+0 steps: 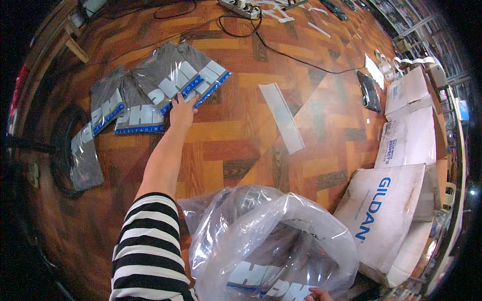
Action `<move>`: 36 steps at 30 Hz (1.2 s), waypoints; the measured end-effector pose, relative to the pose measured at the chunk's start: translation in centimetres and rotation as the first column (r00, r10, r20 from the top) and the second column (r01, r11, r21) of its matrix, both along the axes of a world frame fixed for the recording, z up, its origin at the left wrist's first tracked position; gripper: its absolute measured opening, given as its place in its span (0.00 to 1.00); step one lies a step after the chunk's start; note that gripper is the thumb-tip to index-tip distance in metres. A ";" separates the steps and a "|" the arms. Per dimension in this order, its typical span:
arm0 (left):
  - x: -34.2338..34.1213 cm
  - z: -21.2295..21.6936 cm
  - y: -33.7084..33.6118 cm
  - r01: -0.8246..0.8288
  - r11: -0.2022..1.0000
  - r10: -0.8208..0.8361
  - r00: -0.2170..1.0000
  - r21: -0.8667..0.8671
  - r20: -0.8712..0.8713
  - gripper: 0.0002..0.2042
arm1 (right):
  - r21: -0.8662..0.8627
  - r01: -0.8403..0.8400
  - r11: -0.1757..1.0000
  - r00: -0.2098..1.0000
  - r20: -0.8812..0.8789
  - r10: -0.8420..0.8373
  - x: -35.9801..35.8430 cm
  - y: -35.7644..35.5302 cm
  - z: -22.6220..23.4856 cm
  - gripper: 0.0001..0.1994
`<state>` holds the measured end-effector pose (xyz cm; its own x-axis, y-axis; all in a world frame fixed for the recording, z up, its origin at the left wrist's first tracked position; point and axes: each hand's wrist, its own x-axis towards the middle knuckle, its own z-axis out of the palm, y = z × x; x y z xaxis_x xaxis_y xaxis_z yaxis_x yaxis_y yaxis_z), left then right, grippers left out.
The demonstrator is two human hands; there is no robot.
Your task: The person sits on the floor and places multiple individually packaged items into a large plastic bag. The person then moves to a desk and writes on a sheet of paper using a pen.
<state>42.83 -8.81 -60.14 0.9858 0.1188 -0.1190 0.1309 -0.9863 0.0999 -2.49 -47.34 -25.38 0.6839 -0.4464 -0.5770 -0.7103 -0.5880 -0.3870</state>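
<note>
My left hand (183, 111) stretches out over the floor. Its fingers are apart and touch the lower edge of a grey folded shirt in a clear packet (173, 75), which has white lettering and a blue strip. More packed shirts lie beside and partly under it, among them one packed shirt (106, 98) to the left. In front of me stands a large clear plastic bag (321, 220), its mouth wide, with packed shirts (256, 273) of the same look inside. At the lower edge, my right hand (318, 295) shows only a few fingers, by the bag's contents; its grip is hidden.
Open white cardboard boxes (389, 210) line the right side. A pale flat strip (282, 118) lies mid-floor, and a black packet (369, 91) lies near the boxes. A black cable (301, 62) crosses the far floor from a power strip (241, 7). A round black base (63, 150) stands at left.
</note>
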 end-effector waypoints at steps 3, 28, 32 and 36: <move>0.1 -1.0 1.7 0.109 0.991 -0.113 0.993 0.083 0.038 0.21 | -0.120 -0.125 0.985 0.988 0.074 0.134 2.0 1.1 0.6 0.11; -43.7 -2.3 14.9 -0.905 -0.195 0.913 -0.026 -0.379 -0.408 0.43 | -0.094 -0.430 0.898 0.828 0.356 0.433 -3.8 1.4 2.8 0.13; -40.3 -4.1 12.4 -0.751 -0.023 0.875 0.304 -0.660 -0.376 0.50 | 0.002 -0.369 0.930 0.799 0.511 0.316 -4.5 1.3 0.9 0.10; -35.2 1.7 6.3 -0.950 -0.155 0.868 -0.001 -0.270 -0.496 0.58 | -0.005 -0.336 0.942 0.839 0.453 0.302 -6.0 0.8 1.3 0.10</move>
